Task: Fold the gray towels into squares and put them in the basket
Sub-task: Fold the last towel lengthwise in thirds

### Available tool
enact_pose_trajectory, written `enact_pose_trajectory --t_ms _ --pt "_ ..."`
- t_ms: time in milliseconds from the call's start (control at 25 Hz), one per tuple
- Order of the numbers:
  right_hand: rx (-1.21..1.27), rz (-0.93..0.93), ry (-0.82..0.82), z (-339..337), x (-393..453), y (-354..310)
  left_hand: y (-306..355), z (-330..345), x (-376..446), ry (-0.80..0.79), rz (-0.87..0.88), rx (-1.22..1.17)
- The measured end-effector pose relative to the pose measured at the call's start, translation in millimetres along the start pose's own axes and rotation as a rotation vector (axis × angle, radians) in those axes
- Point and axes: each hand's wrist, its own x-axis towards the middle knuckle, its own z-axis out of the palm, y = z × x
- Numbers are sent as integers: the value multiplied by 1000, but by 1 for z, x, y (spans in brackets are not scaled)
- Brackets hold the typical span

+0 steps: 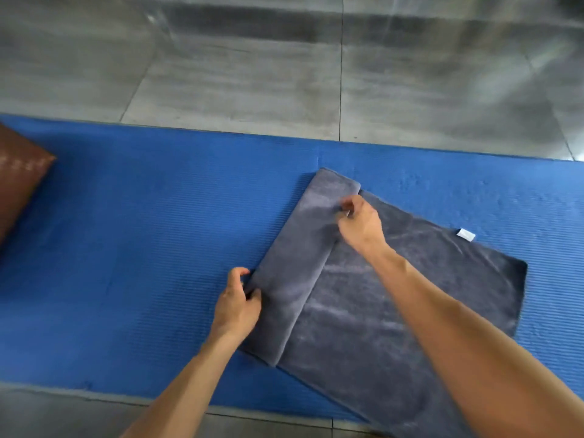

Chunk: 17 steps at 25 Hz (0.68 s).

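Two bare forearms enter from the bottom edge, nearest the lens, both reaching forward and down over a blue mat (142,232). Right forearm runs long and diagonal from lower right toward centre, crossing above the spread part of the gray towel (395,311). Left forearm shorter in view, rising from bottom centre. Mat ribbed, lying across gray floor tiles (237,74). Towel lies on the mat right of centre, skewed; its left strip is folded over onto the rest, making a long doubled band. Right hand (360,224) sits over the far end of that band, wrist bent, fingers curled and pinching the free edge of the folded layer between thumb and fingertips. Left hand (237,306) at the near left side of the band, on the fold line, fingers curled round the edge, thumb on top, gripping the cloth. Brown object (19,181) at the left frame edge on the mat, only partly in view, well apart from the towel. Small white tag (466,234) sticks out from the towel's far right edge.
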Motion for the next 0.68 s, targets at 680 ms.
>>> enact_pose_trajectory --t_ms 680 --pt "-45 -142 -108 78 112 -97 -41 -20 19 105 13 -27"
